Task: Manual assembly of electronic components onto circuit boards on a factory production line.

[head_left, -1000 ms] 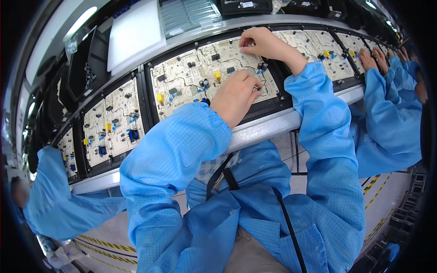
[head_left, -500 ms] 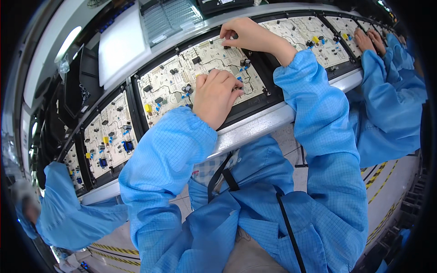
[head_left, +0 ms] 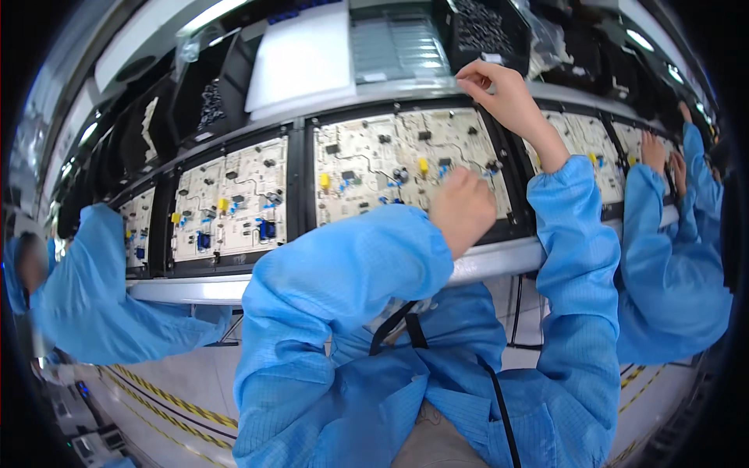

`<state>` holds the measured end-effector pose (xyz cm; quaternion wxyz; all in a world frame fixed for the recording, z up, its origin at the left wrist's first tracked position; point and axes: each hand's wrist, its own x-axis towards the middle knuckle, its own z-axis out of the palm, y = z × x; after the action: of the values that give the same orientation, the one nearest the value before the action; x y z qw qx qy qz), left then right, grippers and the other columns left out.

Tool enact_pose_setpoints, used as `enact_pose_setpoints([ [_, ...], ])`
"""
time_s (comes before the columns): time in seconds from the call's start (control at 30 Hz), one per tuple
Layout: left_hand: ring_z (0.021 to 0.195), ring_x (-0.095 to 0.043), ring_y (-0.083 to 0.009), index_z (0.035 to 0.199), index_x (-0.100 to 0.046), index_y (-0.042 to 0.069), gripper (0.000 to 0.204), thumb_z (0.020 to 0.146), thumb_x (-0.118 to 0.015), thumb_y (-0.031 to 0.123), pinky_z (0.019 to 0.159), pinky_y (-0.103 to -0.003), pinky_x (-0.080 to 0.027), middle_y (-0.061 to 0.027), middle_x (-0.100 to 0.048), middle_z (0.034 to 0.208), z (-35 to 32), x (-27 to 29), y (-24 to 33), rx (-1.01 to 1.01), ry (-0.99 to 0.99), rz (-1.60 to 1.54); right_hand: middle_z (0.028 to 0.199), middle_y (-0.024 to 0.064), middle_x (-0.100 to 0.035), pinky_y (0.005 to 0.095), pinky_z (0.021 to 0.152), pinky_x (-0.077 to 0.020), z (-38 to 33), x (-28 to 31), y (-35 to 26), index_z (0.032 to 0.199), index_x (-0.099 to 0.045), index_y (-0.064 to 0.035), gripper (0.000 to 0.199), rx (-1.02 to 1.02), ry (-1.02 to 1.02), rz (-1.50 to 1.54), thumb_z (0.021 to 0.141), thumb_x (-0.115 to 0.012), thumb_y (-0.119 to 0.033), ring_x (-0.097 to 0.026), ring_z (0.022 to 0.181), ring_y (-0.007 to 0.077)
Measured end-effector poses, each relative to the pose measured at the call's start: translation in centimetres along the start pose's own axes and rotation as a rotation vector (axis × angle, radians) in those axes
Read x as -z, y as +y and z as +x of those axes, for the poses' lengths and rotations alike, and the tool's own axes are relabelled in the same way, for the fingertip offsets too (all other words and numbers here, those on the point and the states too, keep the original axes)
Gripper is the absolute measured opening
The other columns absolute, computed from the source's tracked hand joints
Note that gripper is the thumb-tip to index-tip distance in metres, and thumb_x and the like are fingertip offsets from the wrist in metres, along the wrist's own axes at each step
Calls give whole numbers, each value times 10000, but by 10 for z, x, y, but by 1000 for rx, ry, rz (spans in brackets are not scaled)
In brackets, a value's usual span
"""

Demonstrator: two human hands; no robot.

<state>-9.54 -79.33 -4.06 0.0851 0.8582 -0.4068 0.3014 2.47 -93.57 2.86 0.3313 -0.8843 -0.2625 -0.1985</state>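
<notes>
A cream circuit board (head_left: 359, 160) in a black frame lies on the line in front of me, studded with black, yellow and blue components. Over its right part is my left hand (head_left: 466, 209), blurred by motion, its fingers bent down toward the board and their tips unclear. My right hand (head_left: 505, 95) is raised at the board's far right corner, by the rail. Its thumb and fingertips are pinched together; whatever they may hold is too small to make out.
More framed boards (head_left: 226, 199) run along the line to both sides. Behind it stand a white sheet (head_left: 300, 58), a clear tray (head_left: 398, 47) and a black bin (head_left: 484, 31) of small dark parts. Co-workers in blue sleeves (head_left: 663, 234) work left and right.
The whole view has swung, bringing the bins behind the line further in. My right hand has lifted off the board toward the far rail. My left hand has shifted right across the board.
</notes>
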Motion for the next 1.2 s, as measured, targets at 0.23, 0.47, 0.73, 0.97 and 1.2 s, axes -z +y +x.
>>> enact_pose_setpoints([
  [0.23,771,-541,-230,663,-631,59,83,649,-573,116,808,-337,-378,-81,-570,699,-4,1,1,72,13,-37,722,101,-608,318,615,-475,129,-56,-23,972,-581,-3,189,271,-128,-146,844,-603,-140,-576,631,237],
  [0.47,939,-592,-259,906,-659,13,182,841,-570,157,836,-350,-446,-112,-664,849,-1,-56,43,799,553,-1699,1096,215,-528,401,941,-393,252,-180,-11,1150,-492,2,422,373,-233,-357,777,-612,-155,-490,1069,359],
  [0.73,924,-597,-270,924,-653,10,192,832,-580,162,829,-356,-449,-125,-662,847,5,-85,19,842,615,-1673,1300,224,-421,514,980,-353,343,-270,-11,1294,-418,-26,487,-97,-103,-495,821,-427,-143,-431,1185,392],
  [0.97,908,-603,-281,942,-648,6,208,823,-589,166,822,-362,-452,-138,-661,844,40,-100,-21,920,755,-1625,1239,197,-443,509,910,-415,343,-279,-5,1190,-470,-79,325,-149,41,-541,883,-384,-138,-448,1145,409],
  [1.2,893,-609,-292,960,-642,3,226,815,-598,171,816,-368,-455,-151,-659,841,50,-105,-33,983,759,-1588,1090,265,-512,485,822,-457,341,-284,13,1115,-483,-20,283,-23,262,-289,878,-521,-170,-542,961,459],
])
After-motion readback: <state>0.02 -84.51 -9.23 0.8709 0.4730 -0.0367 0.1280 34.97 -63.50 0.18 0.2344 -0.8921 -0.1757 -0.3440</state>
